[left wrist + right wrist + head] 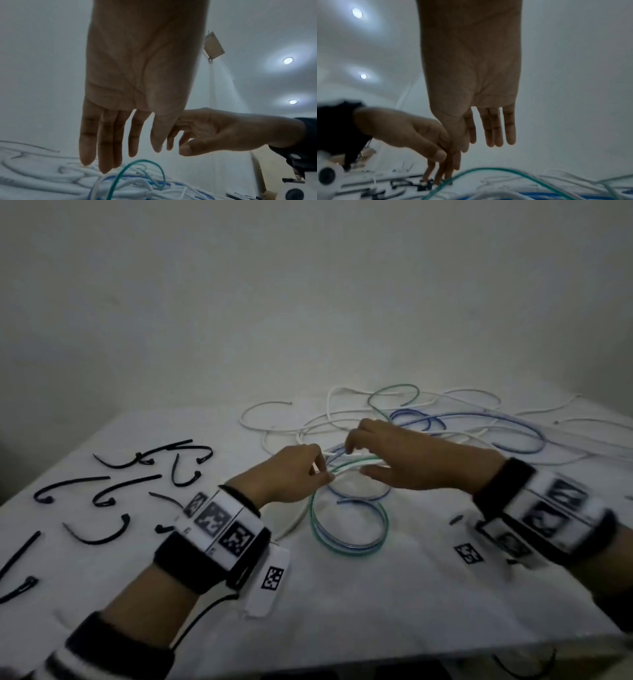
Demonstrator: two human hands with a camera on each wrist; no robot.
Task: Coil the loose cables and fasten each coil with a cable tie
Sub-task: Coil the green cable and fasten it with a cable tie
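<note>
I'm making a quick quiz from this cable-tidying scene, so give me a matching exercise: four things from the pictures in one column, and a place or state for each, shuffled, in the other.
Things
1. black cable ties
2. green and blue coil
3. loose cables
4. left hand

Places or states
A. piled at the far right of the table
B. pinching cable strands at the top of the coil
C. scattered on the left of the table
D. lying in loops, near the middle, no tie on it

Pairs: 1-C, 2-D, 3-A, 4-B

Black wristbands (185,559) on both wrists, carrying white blocks with black square-patterned markers (214,520); dark sleeve with white stripes (68,659); thin black cable (205,611).
</note>
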